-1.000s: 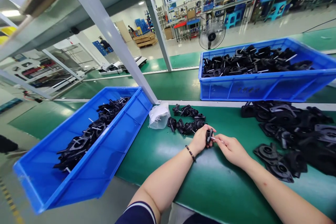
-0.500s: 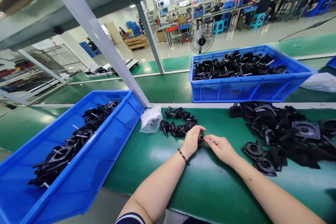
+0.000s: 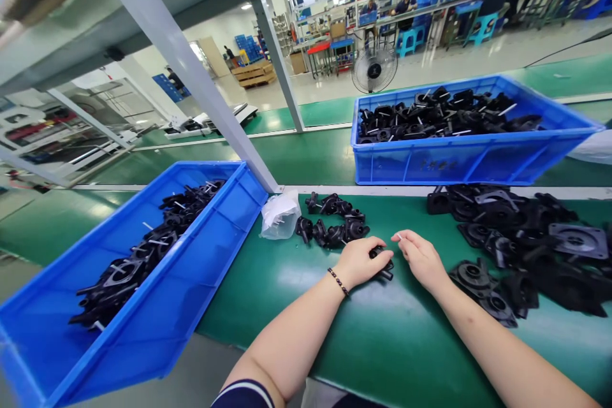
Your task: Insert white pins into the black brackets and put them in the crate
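So the left hand (image 3: 362, 261) has its fingers curled over a black part (image 3: 384, 272), low at the green table (image 3: 377, 344) in front of the person; can't tell if it's actually touching the top. Thumb's across it, and a stubby tube pokes out on the near side. Looks like moulded plastic to me, so I'd guess light and stiff, maybe a bit slick, and I'd grab it round the chunky body rather than by that tube. The right hand (image 3: 423, 261) is just beside it, thumb and fingertips pinching a thin white pin (image 3: 400, 237). That's probably next to no weight, easy to drop or maybe snap, so a soft pinch near one end seems right. Off to the right there's a heap of black parts (image 3: 578, 240), overlapping, so they'd likely snag. Past the left hand sit more loose black parts (image 3: 354, 228), next to a clear bag (image 3: 281, 213) with white bits in it. Further back, a blue bin (image 3: 440, 164) holds black parts with white pins showing.
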Action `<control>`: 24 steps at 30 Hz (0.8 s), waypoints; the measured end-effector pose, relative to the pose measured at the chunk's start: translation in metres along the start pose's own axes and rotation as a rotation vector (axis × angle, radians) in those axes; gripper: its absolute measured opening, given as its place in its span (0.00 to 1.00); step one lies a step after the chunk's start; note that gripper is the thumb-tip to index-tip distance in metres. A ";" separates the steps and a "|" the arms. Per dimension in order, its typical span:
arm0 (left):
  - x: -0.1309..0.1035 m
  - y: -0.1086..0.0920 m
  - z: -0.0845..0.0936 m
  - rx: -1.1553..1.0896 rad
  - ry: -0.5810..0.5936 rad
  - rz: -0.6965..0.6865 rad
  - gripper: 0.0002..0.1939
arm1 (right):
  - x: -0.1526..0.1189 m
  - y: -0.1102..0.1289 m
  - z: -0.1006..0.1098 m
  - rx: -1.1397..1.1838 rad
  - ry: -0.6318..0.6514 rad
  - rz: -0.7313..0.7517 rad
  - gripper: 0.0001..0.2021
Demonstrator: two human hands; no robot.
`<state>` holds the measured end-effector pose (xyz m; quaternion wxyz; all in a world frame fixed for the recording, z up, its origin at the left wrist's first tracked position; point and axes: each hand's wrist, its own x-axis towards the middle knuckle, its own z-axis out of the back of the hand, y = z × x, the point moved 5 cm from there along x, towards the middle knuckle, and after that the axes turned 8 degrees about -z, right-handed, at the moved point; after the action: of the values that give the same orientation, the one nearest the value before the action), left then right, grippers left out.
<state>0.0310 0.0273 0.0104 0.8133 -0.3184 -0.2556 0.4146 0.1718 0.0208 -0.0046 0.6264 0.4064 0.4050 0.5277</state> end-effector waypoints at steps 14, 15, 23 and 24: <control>-0.010 -0.024 0.018 0.008 -0.345 -0.433 0.14 | 0.002 0.001 0.000 -0.065 -0.037 0.093 0.13; -0.012 -0.027 0.019 0.002 -0.344 -0.462 0.14 | 0.002 0.001 0.000 -0.061 -0.036 0.092 0.13; -0.022 -0.036 -0.013 -0.097 0.200 -0.449 0.13 | 0.003 0.003 -0.001 -0.058 -0.033 0.063 0.13; -0.022 -0.035 -0.016 -0.068 0.239 -0.449 0.13 | 0.002 0.004 -0.001 -0.056 -0.036 0.063 0.13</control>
<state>0.0488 -0.0118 0.0220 0.8982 -0.3277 -0.2356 0.1740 0.1700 0.0238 -0.0016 0.6276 0.4107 0.3658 0.5511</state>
